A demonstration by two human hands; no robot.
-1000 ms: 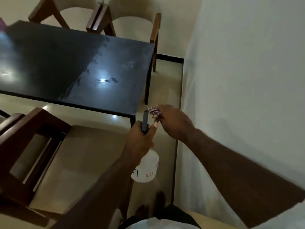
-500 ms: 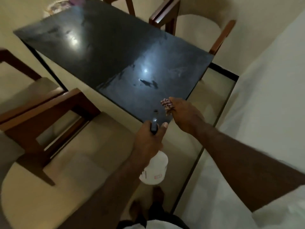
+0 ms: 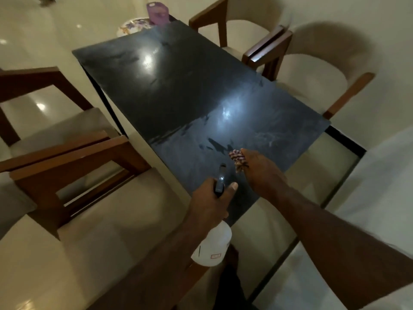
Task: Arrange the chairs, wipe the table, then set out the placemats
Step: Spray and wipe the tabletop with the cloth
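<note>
A black glossy table [image 3: 178, 90] runs away from me, its near corner under my hands. My left hand [image 3: 210, 202] grips a white spray bottle [image 3: 213, 247] by its dark trigger head, nozzle pointing over the near end of the table. My right hand [image 3: 261, 171] holds a bunched striped cloth [image 3: 238, 158] just above the tabletop near that corner. Wet streaks show on the surface ahead of the cloth. Two wooden chairs with beige seats [image 3: 73, 162] stand to the left, two more chairs [image 3: 312, 72] on the far right side.
A purple object [image 3: 157, 13] and a floral round thing [image 3: 134, 27] sit beyond the table's far end. A white wall [image 3: 380, 198] rises close on my right. Pale glossy floor [image 3: 44, 30] lies around the table.
My view has swung left and moved closer, so the whole table shows. Both hands have come forward over the table's near corner, still with bottle and cloth.
</note>
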